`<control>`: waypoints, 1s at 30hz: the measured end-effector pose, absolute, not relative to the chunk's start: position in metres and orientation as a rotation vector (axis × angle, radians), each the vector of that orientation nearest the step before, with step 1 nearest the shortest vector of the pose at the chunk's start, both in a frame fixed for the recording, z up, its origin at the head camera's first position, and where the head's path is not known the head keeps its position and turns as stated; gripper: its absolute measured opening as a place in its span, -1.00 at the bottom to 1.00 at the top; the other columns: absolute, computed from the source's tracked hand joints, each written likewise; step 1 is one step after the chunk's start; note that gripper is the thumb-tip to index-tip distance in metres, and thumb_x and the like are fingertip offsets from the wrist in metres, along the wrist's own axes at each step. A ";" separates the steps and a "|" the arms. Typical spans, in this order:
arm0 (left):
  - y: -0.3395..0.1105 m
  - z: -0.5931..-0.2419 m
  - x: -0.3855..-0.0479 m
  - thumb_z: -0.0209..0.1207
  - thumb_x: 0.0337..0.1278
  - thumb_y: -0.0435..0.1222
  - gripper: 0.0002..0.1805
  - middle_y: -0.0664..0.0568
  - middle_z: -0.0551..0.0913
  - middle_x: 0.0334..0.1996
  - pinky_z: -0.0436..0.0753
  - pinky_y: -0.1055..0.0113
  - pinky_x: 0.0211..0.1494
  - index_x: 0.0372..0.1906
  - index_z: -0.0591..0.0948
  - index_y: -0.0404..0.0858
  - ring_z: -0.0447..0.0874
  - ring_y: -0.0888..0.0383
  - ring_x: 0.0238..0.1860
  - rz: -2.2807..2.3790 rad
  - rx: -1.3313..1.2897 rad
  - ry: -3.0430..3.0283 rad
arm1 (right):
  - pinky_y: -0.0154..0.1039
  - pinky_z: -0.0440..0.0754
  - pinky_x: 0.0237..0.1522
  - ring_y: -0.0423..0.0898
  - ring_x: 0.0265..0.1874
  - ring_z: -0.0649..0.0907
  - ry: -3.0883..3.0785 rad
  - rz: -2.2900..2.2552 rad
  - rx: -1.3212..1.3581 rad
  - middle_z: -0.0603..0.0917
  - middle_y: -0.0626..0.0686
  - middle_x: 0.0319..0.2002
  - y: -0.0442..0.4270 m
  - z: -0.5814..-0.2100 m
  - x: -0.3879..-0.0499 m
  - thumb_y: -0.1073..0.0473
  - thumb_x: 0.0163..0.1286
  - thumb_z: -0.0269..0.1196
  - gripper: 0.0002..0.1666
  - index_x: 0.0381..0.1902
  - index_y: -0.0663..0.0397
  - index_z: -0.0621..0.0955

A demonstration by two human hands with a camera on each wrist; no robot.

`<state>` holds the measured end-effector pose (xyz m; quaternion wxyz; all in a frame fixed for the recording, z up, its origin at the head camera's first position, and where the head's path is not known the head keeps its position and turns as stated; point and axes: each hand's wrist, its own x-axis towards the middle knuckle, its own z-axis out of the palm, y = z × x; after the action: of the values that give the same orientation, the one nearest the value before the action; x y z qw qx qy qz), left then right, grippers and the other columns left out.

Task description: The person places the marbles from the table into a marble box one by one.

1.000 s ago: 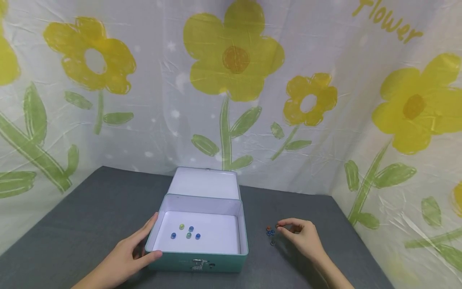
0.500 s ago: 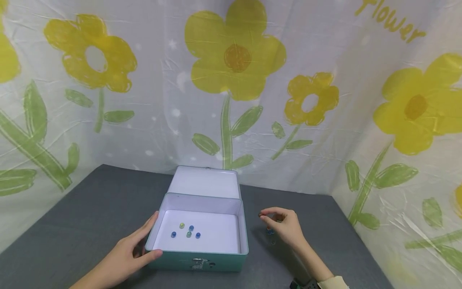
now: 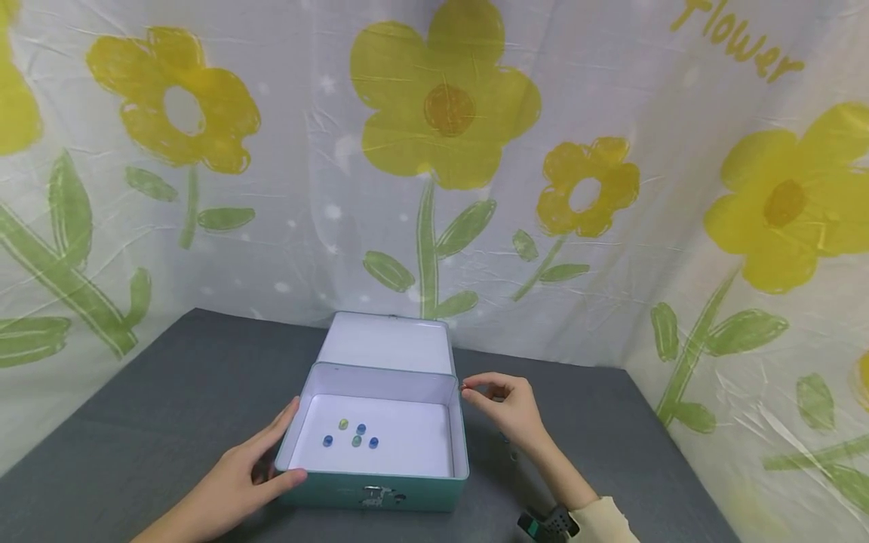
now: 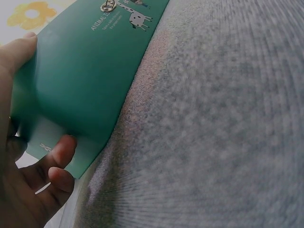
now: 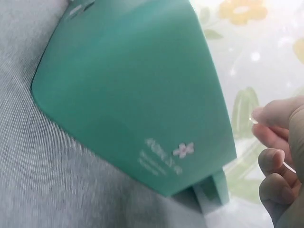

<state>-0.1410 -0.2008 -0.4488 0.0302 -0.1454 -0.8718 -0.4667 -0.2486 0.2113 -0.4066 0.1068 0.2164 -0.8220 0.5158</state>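
The box [image 3: 315, 494] is green outside and white within, its near wall printed with a white, dark-spotted animal [image 4: 138, 20]. Inside, three marbles [image 3: 373, 443] are blue, one yellowish, one green. The far backdrop [image 3: 299, 151] is white with yellow flowers [image 3: 449, 110] (some orange-centred) on green stems [image 3: 428, 249].

Head view: flat, slightly dim light, mostly sharp; backdrop [image 3: 292, 113] stretches toward the frame corners, glare on its creases at right. Soft shadow on desk [image 3: 237, 377] between box [image 3: 424, 494] and right forearm [image 3: 562, 475]. Left wrist: desk surface blurry, grainy. Right wrist: backdrop washed out, box lettering smeared, fingers [image 5: 280, 112] soft, bright glint at tips.
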 end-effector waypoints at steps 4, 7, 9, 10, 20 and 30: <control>-0.201 -0.448 -0.141 0.42 0.34 -0.07 0.03 -0.23 0.17 0.65 0.44 0.41 -0.38 0.74 0.09 -0.03 0.34 0.36 -0.45 -1.471 -0.440 -2.693 | -0.39 0.27 -0.60 -0.31 -0.64 0.39 -2.400 1.499 0.673 0.85 0.16 -0.27 0.199 -0.402 -0.250 0.25 0.36 0.50 -0.88 -0.15 0.06 0.86; -0.201 -0.448 -0.141 0.42 0.35 -0.08 0.03 -0.24 0.16 0.66 0.44 0.41 -0.39 0.74 0.08 -0.02 0.34 0.35 -0.48 -1.486 -0.442 -2.690 | -0.38 0.26 -0.61 -0.31 -0.66 0.36 -2.376 1.503 0.708 0.83 0.20 -0.31 0.191 -0.399 -0.251 0.27 0.36 0.49 -0.88 -0.15 0.10 0.86; -0.201 -0.448 -0.141 0.42 0.35 -0.09 0.02 -0.24 0.17 0.65 0.45 0.40 -0.40 0.74 0.09 -0.02 0.34 0.36 -0.48 -1.480 -0.452 -2.680 | -0.39 0.26 -0.60 -0.31 -0.65 0.37 -2.373 1.509 0.718 0.83 0.20 -0.33 0.185 -0.397 -0.251 0.27 0.36 0.50 -0.87 -0.14 0.08 0.86; -0.201 -0.448 -0.141 0.42 0.35 -0.10 0.02 -0.24 0.18 0.65 0.45 0.40 -0.40 0.74 0.09 -0.01 0.34 0.36 -0.49 -1.478 -0.457 -2.675 | -0.40 0.27 -0.59 -0.31 -0.65 0.38 -2.371 1.515 0.725 0.83 0.20 -0.33 0.182 -0.396 -0.251 0.27 0.36 0.50 -0.87 -0.14 0.08 0.86; -0.201 -0.450 -0.141 0.43 0.34 -0.12 0.02 -0.19 0.19 0.65 0.45 0.41 -0.41 0.74 0.11 -0.03 0.32 0.38 -0.49 -1.469 -0.470 -2.650 | -0.39 0.32 -0.57 -0.27 -0.62 0.47 -2.356 1.589 0.770 0.85 0.21 -0.28 0.155 -0.390 -0.253 0.28 0.35 0.50 -0.86 -0.13 0.12 0.86; -0.200 -0.451 -0.140 0.45 0.31 -0.14 0.02 -0.20 0.24 0.63 0.44 0.42 -0.42 0.73 0.13 -0.03 0.33 0.39 -0.49 -1.427 -0.495 -2.619 | -0.40 0.33 -0.57 -0.29 -0.61 0.49 -2.349 1.587 0.852 0.86 0.17 -0.26 0.135 -0.388 -0.255 0.29 0.36 0.49 -0.87 -0.14 0.11 0.86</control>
<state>-0.1403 -0.2004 -0.4514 0.0590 -0.1634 -0.8648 -0.4711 -0.2552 0.1347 -0.3881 0.0907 0.2866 -0.7903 0.5339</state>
